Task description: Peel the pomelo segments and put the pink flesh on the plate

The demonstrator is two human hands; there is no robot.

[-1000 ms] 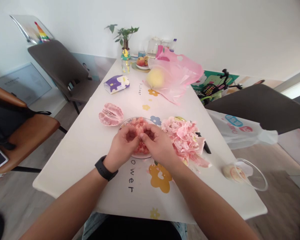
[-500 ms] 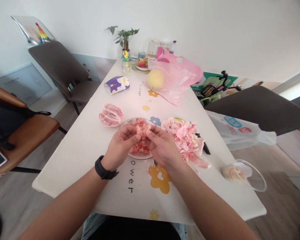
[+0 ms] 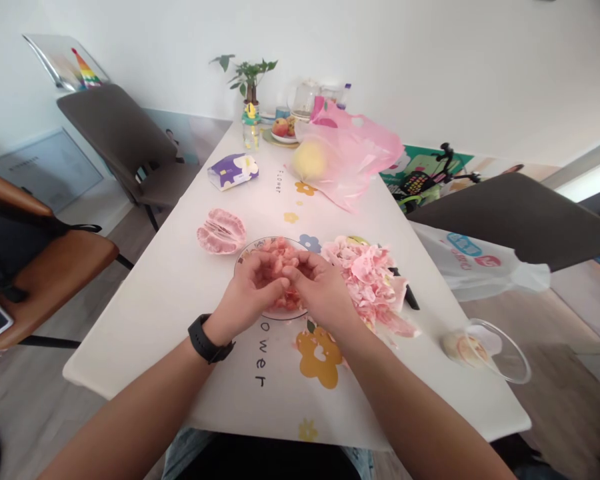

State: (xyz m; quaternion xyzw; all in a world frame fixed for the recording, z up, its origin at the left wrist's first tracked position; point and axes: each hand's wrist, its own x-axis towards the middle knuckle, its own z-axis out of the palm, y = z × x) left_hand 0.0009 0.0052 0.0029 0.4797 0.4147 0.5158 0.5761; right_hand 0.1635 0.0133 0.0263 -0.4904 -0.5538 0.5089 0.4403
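Note:
My left hand (image 3: 250, 293) and my right hand (image 3: 327, 293) meet low over a plate (image 3: 240, 259) with a dark rim. Their fingers curl around pink pomelo flesh (image 3: 281, 267), thumbs almost touching. More pulled-apart pomelo pieces (image 3: 279, 245) lie on the plate, partly hidden by my hands. Left of the plate sits a peeled chunk of pomelo (image 3: 222, 232) with its segments still joined. To the right, beside my right hand, is a heap of pale pink membranes and peel (image 3: 367, 270). A black watch (image 3: 207, 339) is on my left wrist.
A black handle (image 3: 411, 298) pokes out from the peel heap. Near the table's right edge stands a clear plastic tub (image 3: 480, 350). Farther back are a purple tissue pack (image 3: 233, 171), a pink plastic bag (image 3: 353, 153) with a yellow fruit, and a fruit plate (image 3: 284, 138).
Both hands have dropped slightly toward the plate. The pomelo piece that showed raised between the fingertips is now lower and more covered by the fingers.

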